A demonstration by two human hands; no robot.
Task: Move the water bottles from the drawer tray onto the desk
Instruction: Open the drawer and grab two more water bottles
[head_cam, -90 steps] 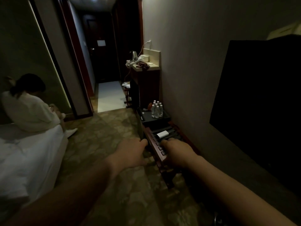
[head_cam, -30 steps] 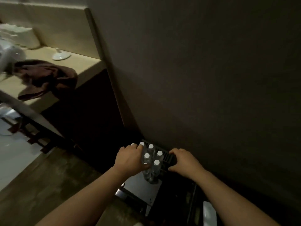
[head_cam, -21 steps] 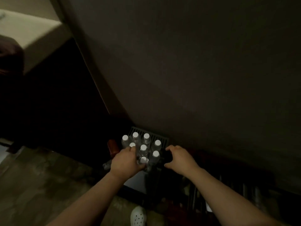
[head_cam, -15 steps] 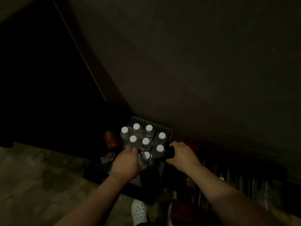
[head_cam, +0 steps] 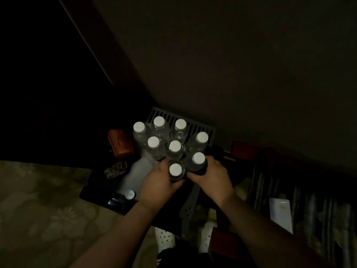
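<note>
Dim room, patterned carpet (head_cam: 48,200) on the left, plain wall (head_cam: 241,64) above, dark furniture along it. Low down by the wall sits the drawer tray (head_cam: 135,171), slatted back edge visible. Eight water bottles (head_cam: 174,147) with white caps stand upright in it, packed touching each other.

I see my left hand (head_cam: 158,182) with fingers curled round the nearest bottle (head_cam: 175,170), thumb on its far side. My right hand (head_cam: 212,176) wraps the bottle next to it (head_cam: 198,159), fingers curled on its right side. Both bottles look seated in the cluster, not lifted yet as far as I can tell.

Progress: basically zero. No bottle is out of the tray, and the desk isn't in view. All eight are left to move; two are gripped and ready for the first lift, which would leave six.

Other stuff: reddish-brown box (head_cam: 120,143) left of the bottles, a small patterned packet (head_cam: 116,169) and a loose white cap (head_cam: 129,194) on the tray, white shoes (head_cam: 164,238) below.
</note>
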